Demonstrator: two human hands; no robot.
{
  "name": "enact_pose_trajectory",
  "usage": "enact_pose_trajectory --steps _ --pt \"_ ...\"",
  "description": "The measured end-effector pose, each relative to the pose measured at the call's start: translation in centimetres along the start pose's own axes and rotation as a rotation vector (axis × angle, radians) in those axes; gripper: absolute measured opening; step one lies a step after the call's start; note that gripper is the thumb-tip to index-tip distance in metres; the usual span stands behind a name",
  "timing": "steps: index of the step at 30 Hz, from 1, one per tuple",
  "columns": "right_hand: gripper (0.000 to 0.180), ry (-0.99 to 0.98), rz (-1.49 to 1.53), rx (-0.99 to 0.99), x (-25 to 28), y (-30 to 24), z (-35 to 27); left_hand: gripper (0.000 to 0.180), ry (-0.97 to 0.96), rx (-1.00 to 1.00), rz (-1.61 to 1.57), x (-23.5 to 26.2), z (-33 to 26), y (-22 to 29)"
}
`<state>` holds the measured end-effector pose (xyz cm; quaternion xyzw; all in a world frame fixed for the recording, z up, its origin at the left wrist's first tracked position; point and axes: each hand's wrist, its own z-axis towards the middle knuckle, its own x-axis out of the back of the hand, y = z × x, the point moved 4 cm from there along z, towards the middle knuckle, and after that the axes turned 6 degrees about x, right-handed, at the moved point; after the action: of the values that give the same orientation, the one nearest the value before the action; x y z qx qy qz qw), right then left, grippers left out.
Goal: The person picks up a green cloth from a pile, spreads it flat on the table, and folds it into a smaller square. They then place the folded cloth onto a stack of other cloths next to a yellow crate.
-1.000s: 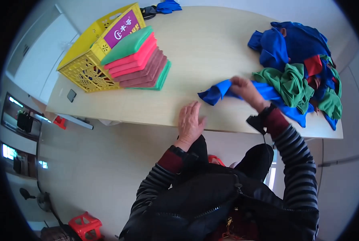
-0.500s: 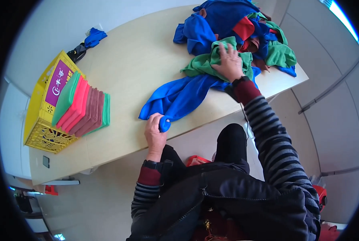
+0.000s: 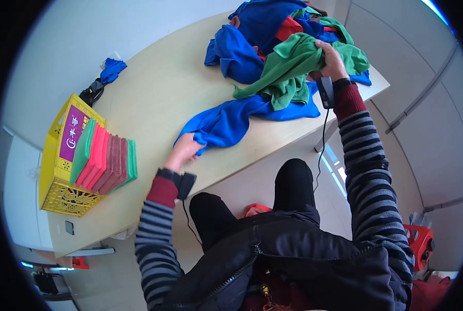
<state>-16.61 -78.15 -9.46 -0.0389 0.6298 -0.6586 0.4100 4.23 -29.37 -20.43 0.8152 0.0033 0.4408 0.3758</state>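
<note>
A blue towel [image 3: 223, 122] lies stretched and crumpled near the table's front edge. My left hand [image 3: 186, 148] is closed on its left end. At the right, my right hand [image 3: 333, 61] grips a green towel [image 3: 295, 57], lifting part of it above the blue one. The green towel's lower folds hang over the blue towel's right part. Behind them sits a heap of loose blue, green, red and brown towels [image 3: 265, 23].
On the left of the table [image 3: 153, 98], a yellow plastic crate [image 3: 55, 155] stands beside a row of folded green, red and brown towels [image 3: 107, 158]. A small dark flat object [image 3: 69, 227] lies near the corner. A blue cloth [image 3: 112, 70] lies at the back wall.
My right hand, spread on the green towel before, has taken hold of it and moved right and away, raising it. My left hand has shifted slightly left with the blue towel's end.
</note>
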Motion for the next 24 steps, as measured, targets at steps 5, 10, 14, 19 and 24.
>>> enact_pose_trajectory --steps 5,10,14,19,24 --pt "0.024 -0.291 0.337 -0.166 -3.5 -8.3 -2.5 0.025 -0.117 -0.080 -0.495 4.8 5.8 11.2" --pt "0.027 -0.541 0.519 -0.193 -5.8 -15.4 -6.3 0.038 0.020 -0.682 -0.927 5.6 6.1 24.2" --pt "0.029 -0.520 0.430 -0.066 -9.1 -15.2 -9.6 0.053 0.280 -0.574 -0.794 3.0 6.2 22.1" --pt "0.030 -0.554 0.496 -0.114 -17.2 -9.1 -13.6 0.072 -0.266 -0.449 -0.987 0.6 2.7 16.2" --pt "0.028 -0.713 0.125 -0.018 -23.5 -2.0 -14.3 0.057 -0.398 -0.574 -1.431 5.0 -3.8 14.9"
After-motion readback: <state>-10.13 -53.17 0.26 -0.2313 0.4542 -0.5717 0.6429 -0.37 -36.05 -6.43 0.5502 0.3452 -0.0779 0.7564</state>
